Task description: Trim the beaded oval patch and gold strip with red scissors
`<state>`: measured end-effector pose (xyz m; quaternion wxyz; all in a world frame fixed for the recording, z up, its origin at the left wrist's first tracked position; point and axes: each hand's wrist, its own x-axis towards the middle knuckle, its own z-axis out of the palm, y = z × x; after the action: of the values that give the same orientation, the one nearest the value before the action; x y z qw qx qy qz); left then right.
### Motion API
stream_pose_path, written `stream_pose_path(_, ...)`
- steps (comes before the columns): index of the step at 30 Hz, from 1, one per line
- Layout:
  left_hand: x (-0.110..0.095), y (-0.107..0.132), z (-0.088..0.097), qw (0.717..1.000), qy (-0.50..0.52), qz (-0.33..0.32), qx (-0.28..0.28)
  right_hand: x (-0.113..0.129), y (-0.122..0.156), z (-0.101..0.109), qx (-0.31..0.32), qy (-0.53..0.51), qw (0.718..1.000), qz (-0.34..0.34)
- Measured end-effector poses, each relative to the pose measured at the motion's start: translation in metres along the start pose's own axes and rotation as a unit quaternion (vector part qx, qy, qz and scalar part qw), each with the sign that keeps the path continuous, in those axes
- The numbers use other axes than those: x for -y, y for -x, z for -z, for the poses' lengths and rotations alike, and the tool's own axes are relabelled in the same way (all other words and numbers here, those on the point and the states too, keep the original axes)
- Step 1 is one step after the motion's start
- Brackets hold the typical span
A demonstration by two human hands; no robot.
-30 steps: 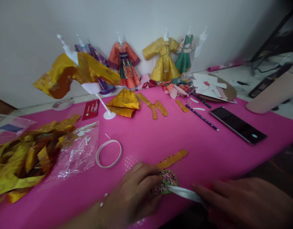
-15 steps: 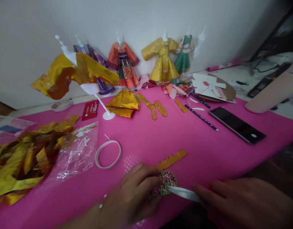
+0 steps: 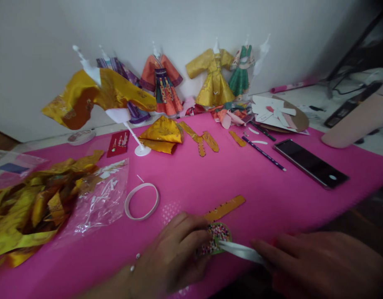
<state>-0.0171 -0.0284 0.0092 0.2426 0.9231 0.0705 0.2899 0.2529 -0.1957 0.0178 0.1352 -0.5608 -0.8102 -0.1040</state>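
My left hand (image 3: 177,253) is closed at the near side of the table, its fingers on a small round green dish (image 3: 230,237) full of tiny mixed-colour beads (image 3: 219,231). From the right, my right hand (image 3: 322,257), partly blurred, grips a pair of white tweezers (image 3: 243,251). The tweezers' tips point into the beads. Just beyond the dish lies a gold fabric strip (image 3: 227,207) with small dark dots along it, its near end partly behind my left fingers.
Gold scraps (image 3: 38,203) and a clear plastic bag (image 3: 101,203) lie left, near a pale ring of tape (image 3: 126,203). A doll stand with a gold jacket (image 3: 116,85) rises behind. A purple pencil (image 3: 264,153) and phone (image 3: 310,162) lie right. Dressed doll forms (image 3: 162,85) line the wall.
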Motion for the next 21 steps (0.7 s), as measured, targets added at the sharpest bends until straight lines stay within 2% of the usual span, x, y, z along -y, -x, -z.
stream_pose_path(5,0.0009,0.0005,-0.0003,1.000,0.000,0.001,0.003,0.0004,-0.0028,0.0037,0.024,-0.048,0.998,0.012)
stream_pose_path(14,-0.0010,-0.0001,0.0002,1.000,0.003,0.005,0.002,0.0006,-0.0039,0.0024,0.019,-0.047,0.999,0.011)
stream_pose_path(21,-0.0017,-0.0020,0.0006,1.000,0.001,0.001,-0.002,0.0015,0.0001,0.0021,0.043,-0.041,0.998,0.009)
